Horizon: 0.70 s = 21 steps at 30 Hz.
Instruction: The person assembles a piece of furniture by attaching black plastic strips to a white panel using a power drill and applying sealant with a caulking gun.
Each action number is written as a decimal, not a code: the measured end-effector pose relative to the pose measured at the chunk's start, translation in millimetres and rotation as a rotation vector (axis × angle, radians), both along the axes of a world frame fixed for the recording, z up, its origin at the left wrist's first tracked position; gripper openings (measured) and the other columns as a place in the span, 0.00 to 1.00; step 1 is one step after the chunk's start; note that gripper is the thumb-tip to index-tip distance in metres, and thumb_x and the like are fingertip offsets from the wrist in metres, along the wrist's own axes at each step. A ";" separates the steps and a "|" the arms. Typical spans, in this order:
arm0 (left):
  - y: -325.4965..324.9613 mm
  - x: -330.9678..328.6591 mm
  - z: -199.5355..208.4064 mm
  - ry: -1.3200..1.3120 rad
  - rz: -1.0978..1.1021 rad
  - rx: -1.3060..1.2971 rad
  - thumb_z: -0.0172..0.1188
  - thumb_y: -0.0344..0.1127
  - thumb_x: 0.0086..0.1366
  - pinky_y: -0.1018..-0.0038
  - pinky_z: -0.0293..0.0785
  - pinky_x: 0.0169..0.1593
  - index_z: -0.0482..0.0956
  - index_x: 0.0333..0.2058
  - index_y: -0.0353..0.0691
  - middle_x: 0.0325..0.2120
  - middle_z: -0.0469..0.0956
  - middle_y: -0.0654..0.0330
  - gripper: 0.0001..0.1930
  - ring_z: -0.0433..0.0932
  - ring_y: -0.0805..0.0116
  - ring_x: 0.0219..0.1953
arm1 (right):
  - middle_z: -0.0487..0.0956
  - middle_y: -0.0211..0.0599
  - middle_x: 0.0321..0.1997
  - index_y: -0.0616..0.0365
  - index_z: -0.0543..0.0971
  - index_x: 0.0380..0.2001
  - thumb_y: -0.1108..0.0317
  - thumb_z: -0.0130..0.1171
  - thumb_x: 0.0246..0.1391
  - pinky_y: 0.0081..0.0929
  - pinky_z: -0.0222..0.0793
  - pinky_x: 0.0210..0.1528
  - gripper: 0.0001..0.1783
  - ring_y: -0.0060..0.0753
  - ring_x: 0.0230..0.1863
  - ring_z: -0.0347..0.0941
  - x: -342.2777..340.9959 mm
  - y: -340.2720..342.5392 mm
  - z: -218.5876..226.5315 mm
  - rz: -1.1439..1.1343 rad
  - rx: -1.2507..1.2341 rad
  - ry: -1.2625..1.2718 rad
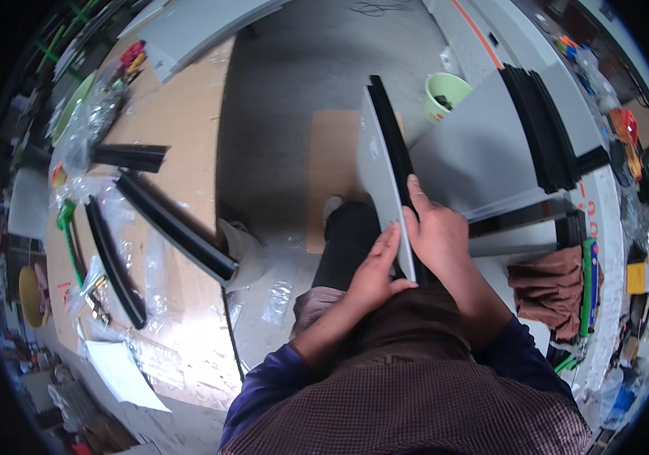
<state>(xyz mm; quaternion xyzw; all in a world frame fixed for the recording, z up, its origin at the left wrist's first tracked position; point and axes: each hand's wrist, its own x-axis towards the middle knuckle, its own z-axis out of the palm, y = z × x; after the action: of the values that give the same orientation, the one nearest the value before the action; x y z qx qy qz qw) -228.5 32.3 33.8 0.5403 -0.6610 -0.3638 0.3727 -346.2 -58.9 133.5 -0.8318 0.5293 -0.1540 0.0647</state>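
Observation:
A flat light-grey panel (380, 163) stands on edge in front of me, its near end close to my lap. Along its right side runs a long black channelled strip (392, 129); whether the two are joined cannot be seen. My left hand (374, 273) grips the panel's near end from the left, fingers along its face and thumb at the bottom corner. From the right, my right hand (438, 231) holds the black strip against the panel, its index finger stretched along the strip and its thumb by the panel's edge.
On the wooden table (188, 136) at left lie black strips (176, 227), plastic wrap and a green-handled tool (69, 231). At right, a larger grey panel (484, 152) carries several black strips (540, 125). A green bucket (446, 95) and a brown cloth (548, 288) are nearby.

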 end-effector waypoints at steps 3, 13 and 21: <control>-0.4 0.0 1.2 0.008 -0.017 0.079 0.75 0.38 0.46 0.64 0.58 0.68 0.41 0.71 0.42 0.69 0.48 0.44 0.60 0.53 0.46 0.69 | 0.79 0.42 0.23 0.51 0.71 0.62 0.59 0.59 0.55 0.40 0.73 0.29 0.30 0.46 0.24 0.78 4.2 0.0 0.2 0.043 0.005 0.027; 4.2 -1.5 3.4 -0.126 -0.002 -0.060 0.73 0.42 0.49 0.60 0.70 0.60 0.47 0.70 0.48 0.67 0.50 0.39 0.54 0.65 0.39 0.61 | 0.82 0.44 0.30 0.50 0.70 0.62 0.56 0.58 0.57 0.39 0.74 0.30 0.30 0.47 0.28 0.79 -4.2 -3.1 -15.3 0.086 -0.072 -0.104; 5.5 -0.8 13.3 -0.212 0.007 -0.149 0.72 0.44 0.49 0.61 0.75 0.54 0.60 0.65 0.48 0.68 0.49 0.42 0.45 0.72 0.43 0.55 | 0.82 0.49 0.37 0.48 0.68 0.64 0.56 0.53 0.62 0.45 0.74 0.36 0.28 0.54 0.34 0.79 -5.5 -0.4 -8.0 0.053 0.105 -0.194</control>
<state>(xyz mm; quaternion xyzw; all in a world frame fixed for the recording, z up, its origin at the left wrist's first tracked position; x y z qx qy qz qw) -229.3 37.9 47.1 0.5491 -0.7198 -0.2532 0.3411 -351.6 -59.3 125.5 -0.8223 0.5055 -0.2043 0.1632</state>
